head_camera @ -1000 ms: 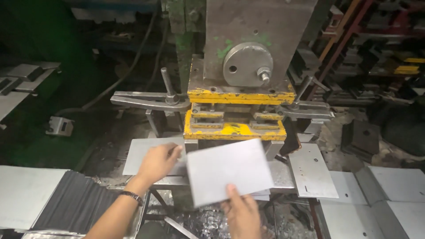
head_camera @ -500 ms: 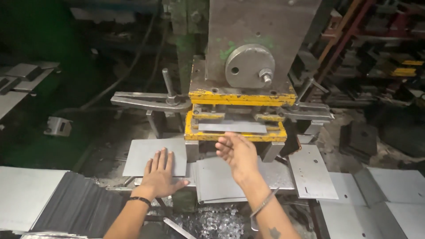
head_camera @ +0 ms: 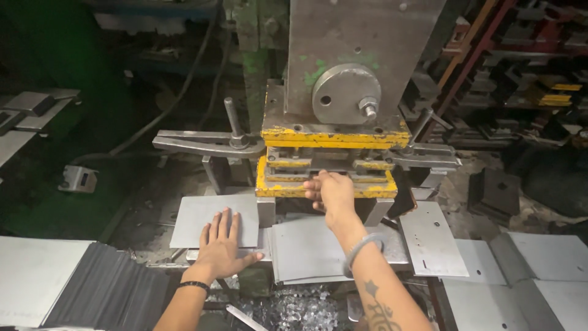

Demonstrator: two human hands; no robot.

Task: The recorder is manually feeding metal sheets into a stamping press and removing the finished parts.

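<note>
Here, our right hand (head_camera: 331, 193) is reaching into the gap of the yellow die (head_camera: 327, 184), fingers curled loosely at its front edge; we cannot tell whether they are gripping a sheet inside. Our left hand (head_camera: 222, 248) is lying flat, fingers spread, pressing on a blank (head_camera: 202, 217) left of the die. We are loading the press (head_camera: 355, 61), it seems; the next move is calling for both hands clear. A stack (head_camera: 306, 251) is waiting below the wrist.
</note>
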